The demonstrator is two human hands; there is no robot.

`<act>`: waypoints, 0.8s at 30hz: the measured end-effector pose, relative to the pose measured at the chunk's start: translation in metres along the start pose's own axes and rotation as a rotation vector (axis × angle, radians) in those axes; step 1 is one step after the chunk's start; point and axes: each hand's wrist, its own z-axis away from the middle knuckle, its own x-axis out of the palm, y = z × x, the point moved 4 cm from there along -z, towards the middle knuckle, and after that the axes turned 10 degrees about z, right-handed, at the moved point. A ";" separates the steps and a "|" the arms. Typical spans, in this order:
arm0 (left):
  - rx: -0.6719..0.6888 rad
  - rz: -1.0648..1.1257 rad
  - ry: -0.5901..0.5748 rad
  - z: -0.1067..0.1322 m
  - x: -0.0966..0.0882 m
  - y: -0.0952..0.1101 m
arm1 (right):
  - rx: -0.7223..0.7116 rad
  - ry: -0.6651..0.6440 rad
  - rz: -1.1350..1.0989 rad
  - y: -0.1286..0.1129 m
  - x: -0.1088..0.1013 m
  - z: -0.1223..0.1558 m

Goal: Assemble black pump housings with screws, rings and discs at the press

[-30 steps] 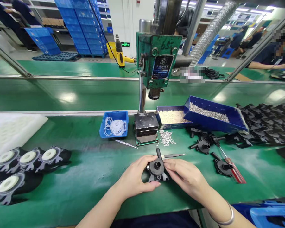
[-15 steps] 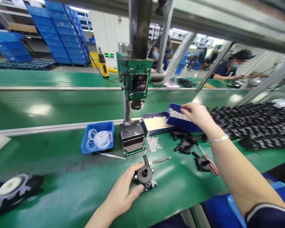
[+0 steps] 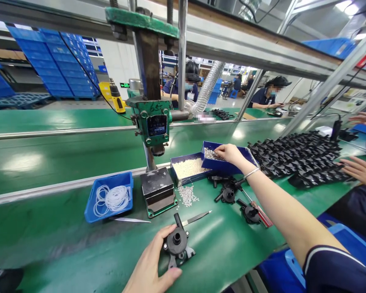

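Note:
My left hand (image 3: 151, 260) rests on the green bench with fingers and thumb around a black plastic pump housing (image 3: 177, 243), whose spout points away from me. Small screw heads show on its rim. My right hand (image 3: 230, 154) dips into a blue bin (image 3: 222, 165) of small silvery metal parts (image 3: 209, 154), fingertips pinched together; whatever they hold is hidden. That bin leans on another blue bin (image 3: 187, 179) filled with cream-coloured small pieces. Just beyond the pump housing lie tweezers (image 3: 197, 217) and a scatter of tiny white rings (image 3: 187, 196).
A green press (image 3: 154, 122) stands over a metal block (image 3: 157, 183). Left of it is a blue tray (image 3: 90, 211) of white rubber rings. More pump housings (image 3: 227, 195) and a screwdriver (image 3: 262, 213) lie right. Rows of black parts (image 3: 299, 154) lie near another person's hands (image 3: 358, 169).
My right hand has reached lower into the bin of metal parts, fingertips now among them. My left hand stays at the pump housing. The view has swung right, bringing another person's hands into sight.

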 end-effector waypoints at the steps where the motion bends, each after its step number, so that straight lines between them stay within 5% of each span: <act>1: -0.005 -0.032 0.000 0.000 0.001 0.000 | 0.014 0.013 -0.026 0.000 0.000 -0.001; 8: -0.090 -0.150 -0.026 -0.003 0.005 0.011 | 0.018 0.158 -0.132 -0.015 -0.023 0.016; 11: -0.078 -0.129 -0.028 -0.004 0.005 0.016 | -0.161 0.222 -0.163 -0.052 -0.038 0.060; 12: -0.070 -0.119 -0.029 -0.005 0.006 0.017 | -0.326 0.246 -0.190 -0.070 -0.042 0.082; 14: -0.053 -0.101 -0.027 -0.005 0.007 0.017 | -0.631 0.105 -0.232 -0.108 -0.038 0.131; 17: -0.023 -0.086 -0.019 -0.006 0.008 0.017 | -0.865 -0.204 -0.310 -0.146 -0.015 0.194; 20: 0.004 -0.082 -0.009 -0.006 0.008 0.017 | -0.941 -0.353 -0.285 -0.164 0.011 0.227; 24: 0.023 -0.072 0.000 -0.006 0.007 0.019 | -0.985 -0.347 -0.246 -0.170 0.025 0.235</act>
